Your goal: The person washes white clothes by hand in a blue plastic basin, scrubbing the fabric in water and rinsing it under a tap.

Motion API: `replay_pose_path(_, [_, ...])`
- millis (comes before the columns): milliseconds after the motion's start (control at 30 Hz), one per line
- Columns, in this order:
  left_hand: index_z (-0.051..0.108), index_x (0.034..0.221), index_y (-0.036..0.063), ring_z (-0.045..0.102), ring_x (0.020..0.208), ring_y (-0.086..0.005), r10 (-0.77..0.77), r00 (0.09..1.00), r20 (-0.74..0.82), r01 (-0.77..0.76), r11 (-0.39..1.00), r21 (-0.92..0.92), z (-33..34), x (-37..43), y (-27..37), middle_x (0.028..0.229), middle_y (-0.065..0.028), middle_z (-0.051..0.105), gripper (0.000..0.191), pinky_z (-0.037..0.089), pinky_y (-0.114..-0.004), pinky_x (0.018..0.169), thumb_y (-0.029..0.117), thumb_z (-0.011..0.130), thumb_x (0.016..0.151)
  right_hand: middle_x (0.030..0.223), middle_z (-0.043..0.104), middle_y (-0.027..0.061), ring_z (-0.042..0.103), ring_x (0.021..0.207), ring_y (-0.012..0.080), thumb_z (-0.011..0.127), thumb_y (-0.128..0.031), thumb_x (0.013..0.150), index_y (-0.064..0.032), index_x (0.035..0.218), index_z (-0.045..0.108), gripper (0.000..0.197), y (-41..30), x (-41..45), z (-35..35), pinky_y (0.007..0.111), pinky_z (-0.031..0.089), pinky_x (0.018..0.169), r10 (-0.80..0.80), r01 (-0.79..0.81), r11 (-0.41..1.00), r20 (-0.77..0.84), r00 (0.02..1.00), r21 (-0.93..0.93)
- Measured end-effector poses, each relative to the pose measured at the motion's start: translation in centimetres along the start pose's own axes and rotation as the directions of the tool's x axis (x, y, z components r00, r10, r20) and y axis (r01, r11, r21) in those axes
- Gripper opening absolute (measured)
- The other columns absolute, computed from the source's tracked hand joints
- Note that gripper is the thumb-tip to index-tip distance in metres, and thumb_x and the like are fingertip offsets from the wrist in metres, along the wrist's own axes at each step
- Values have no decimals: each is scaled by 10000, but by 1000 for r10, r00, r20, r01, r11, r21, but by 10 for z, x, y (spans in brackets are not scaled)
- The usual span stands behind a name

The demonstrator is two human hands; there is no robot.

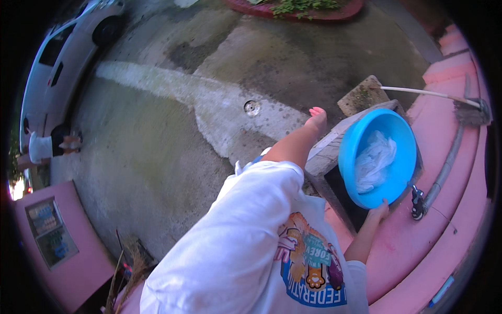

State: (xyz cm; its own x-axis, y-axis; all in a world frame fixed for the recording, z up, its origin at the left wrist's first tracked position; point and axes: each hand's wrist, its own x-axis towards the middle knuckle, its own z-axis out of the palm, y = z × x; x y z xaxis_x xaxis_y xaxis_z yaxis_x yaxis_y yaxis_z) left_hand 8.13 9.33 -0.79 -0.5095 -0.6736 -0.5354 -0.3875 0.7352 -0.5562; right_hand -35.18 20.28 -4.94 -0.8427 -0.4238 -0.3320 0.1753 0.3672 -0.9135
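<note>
A bright blue plastic basin (345, 165) rests tilted on a concrete washstand (321, 161), with crumpled whitish translucent material (374, 161) inside, perhaps cloth or plastic film. My right hand (379, 212) grips the near rim of the basin, thumb over the edge. Stretched out left of the basin, my left hand (317, 117) hangs in the air over the concrete ground, apart from the rim. Its fingers are slightly bent and seem to hold nothing. Right of the basin, a dark tap-like fitting (418, 204) joins a grey pipe (447, 172).
A long-handled brush (470, 110) leans along the pink ledge (408, 247), its pale handle reaching a mossy stone block (359, 96). A round metal drain cover (251, 108) lies in the concrete yard (157, 129). Far left are a van (59, 74) and another person (43, 147).
</note>
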Motion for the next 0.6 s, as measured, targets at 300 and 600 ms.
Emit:
replay_pose_path(300, [556,1205,28,574,1085,-367,-139,668,731,328,-827,-456,-114,14,10,1229,-212,574,595,442,-496,904,511,376,907,972,639,175,639,824,277,621,-32,750,88,981,591,261,2,-14,9,398,532,723,-61,67,986,-47,997,155])
replay_pose_path(600, [488,1032,53,625,928,-372,-623,487,612,360,-495,-790,-158,49,7,1036,-183,582,371,522,-480,752,373,597,880,919,631,127,624,785,218,605,-28,766,56,963,570,218,7,-30,8,345,511,698,-62,76,983,-86,994,166])
